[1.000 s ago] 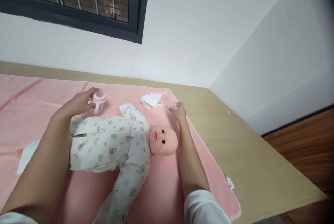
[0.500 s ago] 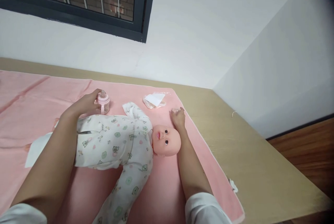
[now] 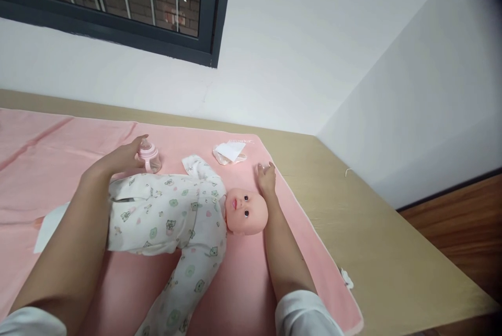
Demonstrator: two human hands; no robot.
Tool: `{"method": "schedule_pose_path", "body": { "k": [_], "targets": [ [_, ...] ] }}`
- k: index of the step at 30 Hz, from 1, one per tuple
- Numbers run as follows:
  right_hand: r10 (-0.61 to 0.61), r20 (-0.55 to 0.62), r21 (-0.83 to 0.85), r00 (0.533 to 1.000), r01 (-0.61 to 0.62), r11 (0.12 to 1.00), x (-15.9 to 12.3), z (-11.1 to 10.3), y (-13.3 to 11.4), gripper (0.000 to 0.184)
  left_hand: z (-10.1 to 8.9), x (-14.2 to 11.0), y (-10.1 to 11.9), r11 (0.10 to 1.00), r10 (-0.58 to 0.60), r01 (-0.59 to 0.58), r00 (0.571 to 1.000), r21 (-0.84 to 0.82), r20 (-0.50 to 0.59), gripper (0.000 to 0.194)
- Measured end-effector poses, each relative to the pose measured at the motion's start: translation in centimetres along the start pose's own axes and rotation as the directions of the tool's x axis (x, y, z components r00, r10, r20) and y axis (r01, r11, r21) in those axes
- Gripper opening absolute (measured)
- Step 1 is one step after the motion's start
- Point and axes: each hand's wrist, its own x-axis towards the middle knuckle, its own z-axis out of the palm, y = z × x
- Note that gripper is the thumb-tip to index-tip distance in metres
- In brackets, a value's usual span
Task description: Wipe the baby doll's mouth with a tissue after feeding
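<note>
A baby doll in a white printed sleepsuit lies on its back on a pink blanket, with its head to the right. My left hand reaches over the doll's body. It is closed around a small pink baby bottle, which is tilted just beyond the doll. My right hand lies palm down on the blanket past the doll's head. Its fingertips are closed over a small clear cap.
The blanket covers a tan table set against white walls, under a dark-framed window. A crumpled white wipe packet lies beyond the doll's arm. A white cloth shows under the doll's left end. A small white scrap lies at the blanket's right edge.
My right hand came down from the blanket's edge to rest nearer the doll's head. My left hand tipped the pink bottle over. The view shifted slightly.
</note>
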Motion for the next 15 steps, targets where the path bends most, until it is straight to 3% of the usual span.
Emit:
{"method": "schedule_pose_path", "body": {
  "k": [3,6,9,11,13,15],
  "targets": [
    [0.001,-0.011,0.015,1.000,-0.001,1.000,0.1,0.0,0.1,0.073,-1.3,-0.8,1.7,0.954,-0.257,0.257,0.966,0.151,-0.025,0.108],
    [-0.007,-0.043,0.059,0.999,0.009,0.998,0.0,-0.1,0.1,0.071,-2.8,-1.7,4.3,0.939,-0.279,0.298,0.952,0.169,-0.129,0.112],
    [-0.037,-0.101,0.097,0.994,0.047,0.994,-0.1,-0.2,0.1,0.066,-3.3,-2.6,8.1,0.968,-0.163,0.215,0.933,0.133,-0.321,0.105],
    [-0.085,-0.169,0.103,0.982,0.103,0.989,-0.4,-0.4,-0.1,0.061,-2.7,-3.1,11.3,0.991,-0.072,0.105,0.936,0.078,-0.344,0.093],
    [-0.159,-0.257,0.100,0.953,0.190,0.977,-0.7,-0.8,-0.4,0.055,-1.4,-3.2,14.6,0.999,0.034,-0.036,0.972,-0.003,-0.231,0.071],
    [-0.236,-0.330,0.093,0.914,0.280,0.955,-1.1,-1.3,-0.9,0.049,0.4,-2.6,17.4,0.977,0.213,-0.214,0.977,-0.024,-0.029,0.058]
  ]
}}
